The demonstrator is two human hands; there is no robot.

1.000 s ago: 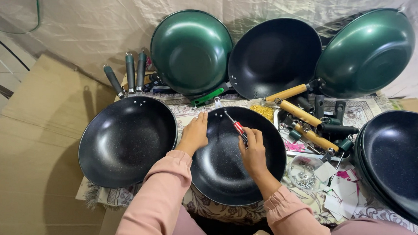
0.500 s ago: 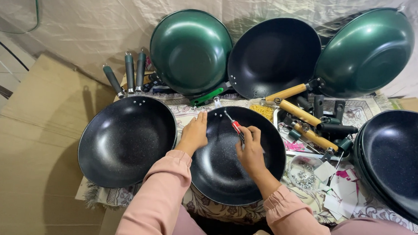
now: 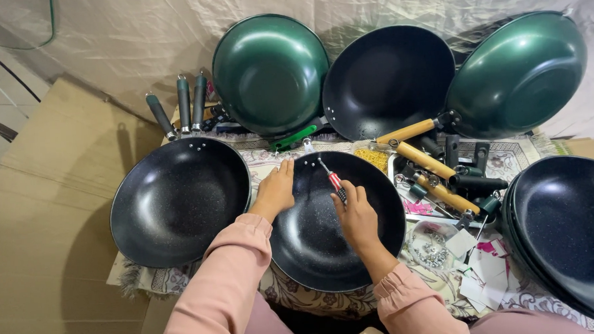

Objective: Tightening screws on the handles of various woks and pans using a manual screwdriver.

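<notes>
Crinkled pale plastic sheeting hangs behind a low work surface covered by a patterned cloth [image 3: 296,300], with flattened cardboard [image 3: 52,218] spread to the left. At the centre of the cloth, the left hand [image 3: 276,190] grips the far left rim of a black speckled pan [image 3: 320,243], fingers curled over the edge, while the right hand [image 3: 357,214] holds a screwdriver [image 3: 332,181] with a red and black grip, its shaft angled toward the pan's far rim. The tip and whatever it meets there are too small to make out, and the right palm is hidden since only the back of the hand shows. Both arms wear pink sleeves that run out of the bottom of the view. The pan is round and deep, with a dark non-stick inside flecked with pale specks and no handle visible on it. Just to its left lies another black pan [image 3: 178,202] with rivets at its far rim. To the right, wooden handles [image 3: 431,174] and dark fittings lie in a jumble with small screws and paper scraps, hard to tell apart. A stack of dark pans [image 3: 567,232] is cut off at the right edge. Leaning against the sheeting stand two green pans [image 3: 269,71] and a black one [image 3: 387,79], with dark handles [image 3: 184,108] beside them.
</notes>
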